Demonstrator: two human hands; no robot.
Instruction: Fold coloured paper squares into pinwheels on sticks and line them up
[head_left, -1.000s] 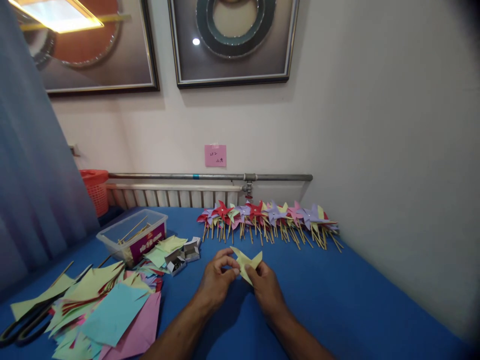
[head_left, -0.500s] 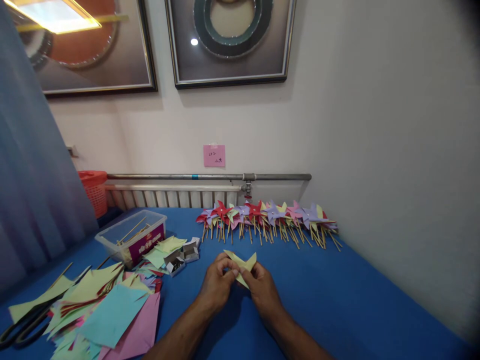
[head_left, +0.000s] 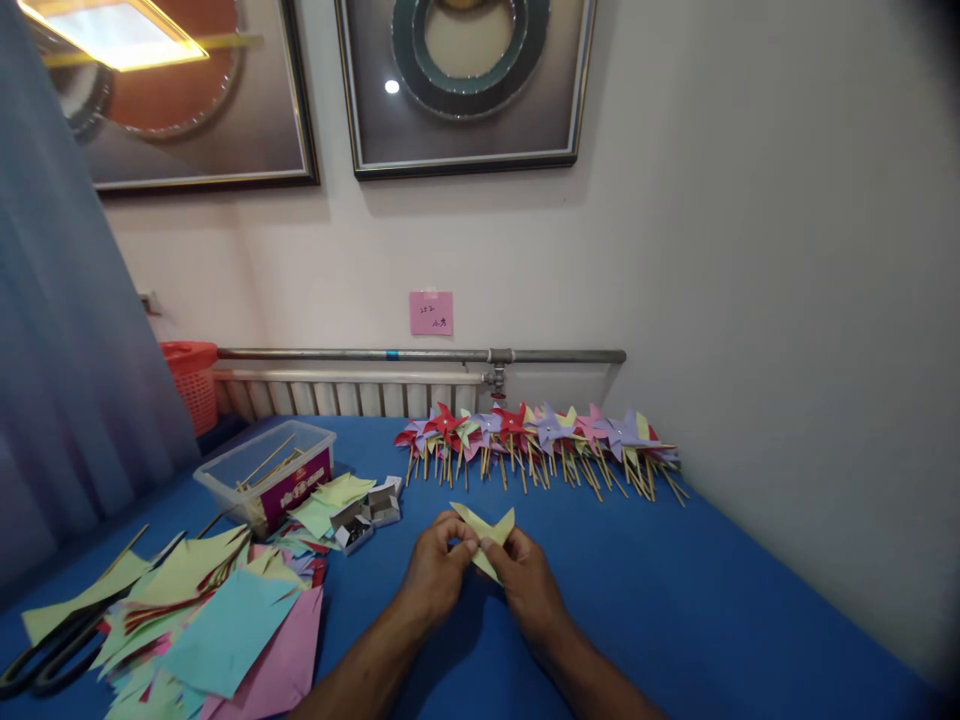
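A blue-covered tabletop carries a row of paper pinwheels in red, lilac, pink and pale yellow, their sticks angled toward the worker. A blue curtain hangs far left of the row. One framed picture is mounted high above the row; another framed picture hangs above and left of it. A white radiator, with a metal pipe along its top, stands behind the row and to its left. Nearer the worker than the row, and well to its left, spreads a pile of colored paper sheets. A clear plastic tub of loose wooden sticks sits left of the row, a red basket beyond it. Black-handled scissors lie at the pile's outer side, farthest left of the row. Just in front of the row, the worker's left hand and right hand share a narrow, pinching grip on one pale yellow paper piece, two pointed tips up. Two small open boxes sit off the row's left end; a handwritten pink note is taped above that end.
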